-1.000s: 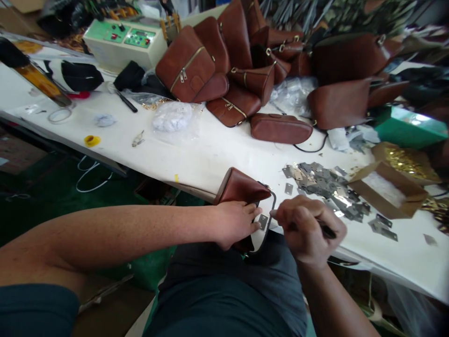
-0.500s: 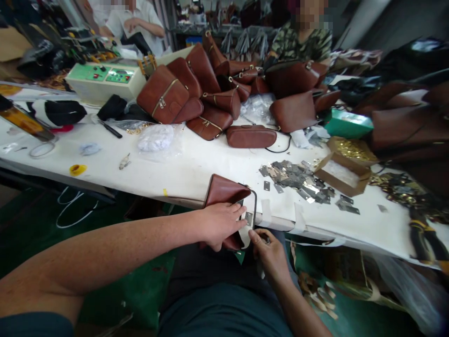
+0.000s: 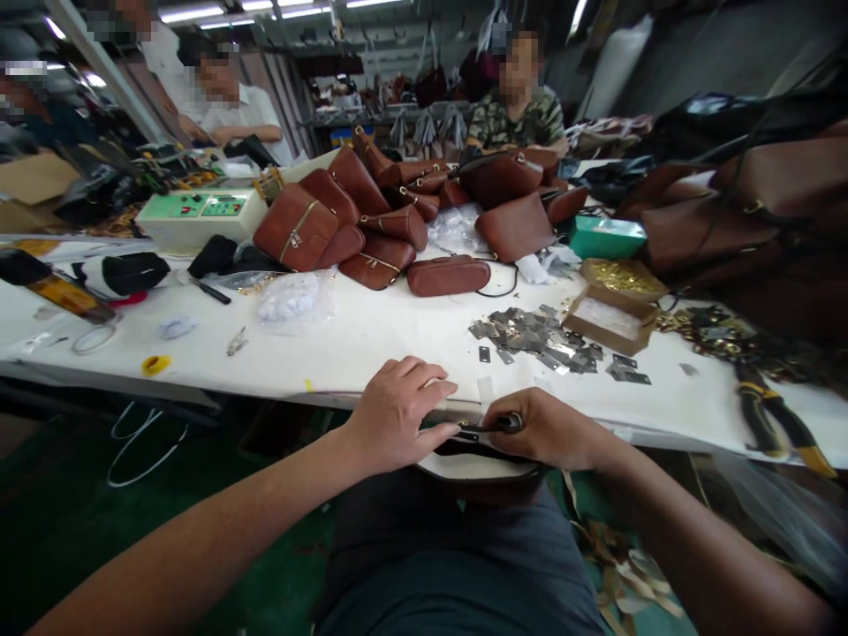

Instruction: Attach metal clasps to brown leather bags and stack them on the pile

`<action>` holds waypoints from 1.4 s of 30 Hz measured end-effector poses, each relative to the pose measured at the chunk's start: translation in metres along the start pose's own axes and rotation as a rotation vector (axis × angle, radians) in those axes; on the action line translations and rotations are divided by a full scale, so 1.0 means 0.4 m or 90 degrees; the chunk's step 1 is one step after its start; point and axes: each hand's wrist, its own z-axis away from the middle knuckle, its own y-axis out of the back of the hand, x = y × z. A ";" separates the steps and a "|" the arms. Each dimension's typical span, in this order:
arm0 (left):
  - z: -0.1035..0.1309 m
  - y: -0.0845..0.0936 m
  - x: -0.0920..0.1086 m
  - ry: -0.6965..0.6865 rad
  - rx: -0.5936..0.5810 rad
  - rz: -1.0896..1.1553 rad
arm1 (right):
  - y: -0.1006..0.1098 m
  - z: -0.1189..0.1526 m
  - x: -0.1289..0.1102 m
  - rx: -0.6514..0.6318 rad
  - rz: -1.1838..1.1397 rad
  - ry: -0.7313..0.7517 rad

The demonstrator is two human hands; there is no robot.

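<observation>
On my lap, against the table edge, a brown leather handbag (image 3: 523, 488) stands with its pale-lined mouth facing up. My left hand (image 3: 397, 413) is at its far left rim, thumb by the opening and fingers over the outer side; the bag's wall appears to lie between them. My right hand (image 3: 549, 430) is closed around a small dark tool (image 3: 509, 423) above the right side of the opening. Its kind is hidden by the fingers. Small metal fittings show at the rim near my left thumb. Beyond my hands lie loose metal plates (image 3: 530, 336).
Several brown bags (image 3: 298, 225) are heaped at the back. A box of brass parts (image 3: 623, 276), an open carton (image 3: 610, 320) and yellow-black pliers (image 3: 775, 415) lie right. At left are a control box (image 3: 202, 221) and yellow tape roll (image 3: 155, 364). A co-worker (image 3: 517, 115) sits opposite.
The bag has turned so its mouth faces up toward me. My left hand has shifted from the flat plate to the rim; my right hand has risen to the opening. My view has tilted up.
</observation>
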 end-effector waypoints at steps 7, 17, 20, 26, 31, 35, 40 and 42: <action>0.069 -0.177 0.001 0.267 -0.160 0.292 | 0.050 -0.050 -0.065 -0.067 0.164 0.014; 0.090 -0.299 -0.003 0.467 -0.064 0.535 | -0.101 -0.138 -0.062 0.457 -0.395 0.249; 0.082 -0.320 -0.025 0.529 -0.024 0.609 | -0.130 -0.169 -0.029 0.495 -0.449 0.304; 0.069 -0.351 -0.024 0.645 0.015 0.711 | -0.113 -0.201 -0.001 0.567 -0.515 0.360; 0.057 -0.346 -0.017 0.669 0.023 0.735 | -0.110 -0.232 -0.010 0.574 -0.560 0.296; 0.052 -0.339 -0.020 0.671 0.013 0.728 | -0.118 -0.246 -0.001 0.575 -0.556 0.283; 0.052 -0.339 -0.022 0.677 -0.010 0.711 | -0.129 -0.246 0.011 0.558 -0.575 0.256; 0.052 -0.341 -0.022 0.681 -0.010 0.702 | -0.135 -0.241 0.011 0.549 -0.569 0.260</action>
